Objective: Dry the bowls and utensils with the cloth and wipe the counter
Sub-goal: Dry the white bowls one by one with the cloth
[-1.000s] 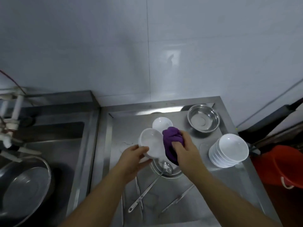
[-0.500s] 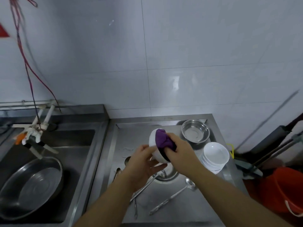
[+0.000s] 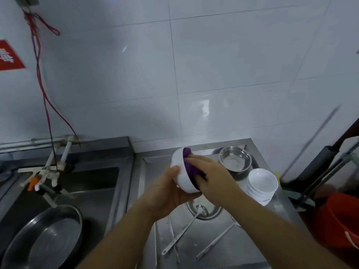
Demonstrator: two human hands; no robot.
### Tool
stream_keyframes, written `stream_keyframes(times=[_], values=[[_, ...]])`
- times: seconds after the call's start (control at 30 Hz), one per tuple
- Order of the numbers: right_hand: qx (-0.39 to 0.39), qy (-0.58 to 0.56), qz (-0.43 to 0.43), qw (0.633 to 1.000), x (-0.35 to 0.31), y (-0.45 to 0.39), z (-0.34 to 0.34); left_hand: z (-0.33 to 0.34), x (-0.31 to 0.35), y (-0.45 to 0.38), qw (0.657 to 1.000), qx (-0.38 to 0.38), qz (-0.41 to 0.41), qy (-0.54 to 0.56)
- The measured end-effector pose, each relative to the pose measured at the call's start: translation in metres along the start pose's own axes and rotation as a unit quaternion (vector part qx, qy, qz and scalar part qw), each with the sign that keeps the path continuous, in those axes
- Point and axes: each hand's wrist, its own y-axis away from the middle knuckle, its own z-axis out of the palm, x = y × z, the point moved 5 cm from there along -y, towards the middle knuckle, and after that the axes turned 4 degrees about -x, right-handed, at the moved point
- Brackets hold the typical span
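Left hand (image 3: 167, 188) cupping a tilted white bowl (image 3: 181, 174), right hand (image 3: 210, 174) pressing a bunched purple cloth (image 3: 189, 166) inside it, stacked bowls (image 3: 261, 184) just right of the hands

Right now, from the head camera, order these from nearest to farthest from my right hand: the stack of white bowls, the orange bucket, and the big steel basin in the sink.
From the right hand:
1. Stack of white bowls, just to its right on the counter.
2. Orange bucket, far right, off the counter.
3. Big steel basin, far left, in the sink.
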Motion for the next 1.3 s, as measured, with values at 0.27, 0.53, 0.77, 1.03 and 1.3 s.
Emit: stream_keyframes(times=[0.27, 0.53, 0.77, 1.03, 1.3], values=[[-0.065, -0.139, 0.203, 0.967, -0.025, -0.031, 0.019, -0.037, 0.045, 0.018, 0.987, 0.055, 0.046, -0.142], [-0.017, -0.457, 0.27, 0.848, -0.025, -0.022, 0.032, -0.036, 0.034, 0.03, 0.994, -0.028, 0.04, -0.1], [0.148, -0.262, 0.084, 0.95, -0.044, -0.033, 0.02, -0.02, 0.046, 0.019, 0.996, -0.032, 0.067, -0.042], [0.045, 0.042, -0.008, 0.998, -0.043, -0.038, 0.0, -0.017, 0.061, 0.013, 0.994, -0.005, 0.077, -0.073], [-0.064, -0.176, 0.204, 0.961, -0.022, -0.022, 0.0, -0.018, 0.051, 0.01, 0.982, -0.004, 0.066, -0.178]])
